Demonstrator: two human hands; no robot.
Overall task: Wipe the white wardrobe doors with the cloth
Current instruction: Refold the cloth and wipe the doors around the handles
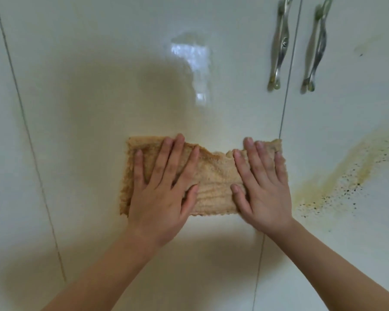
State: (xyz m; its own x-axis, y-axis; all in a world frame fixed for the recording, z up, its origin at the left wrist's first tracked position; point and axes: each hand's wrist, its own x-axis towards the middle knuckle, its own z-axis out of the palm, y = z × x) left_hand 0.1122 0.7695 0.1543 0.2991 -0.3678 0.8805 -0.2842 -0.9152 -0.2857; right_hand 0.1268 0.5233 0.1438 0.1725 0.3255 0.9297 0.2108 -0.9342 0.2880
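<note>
A tan, textured cloth lies spread flat against the middle white wardrobe door. My left hand presses on the cloth's left half, palm flat and fingers spread. On its right half my right hand presses the same way, close to the seam with the right door. The cloth's right edge reaches that seam. Neither hand grips the cloth; both pin it to the surface.
Two curved metal handles hang either side of the door seam at upper right. A yellowish smear with dark specks stains the right door. Another vertical seam runs down the left side.
</note>
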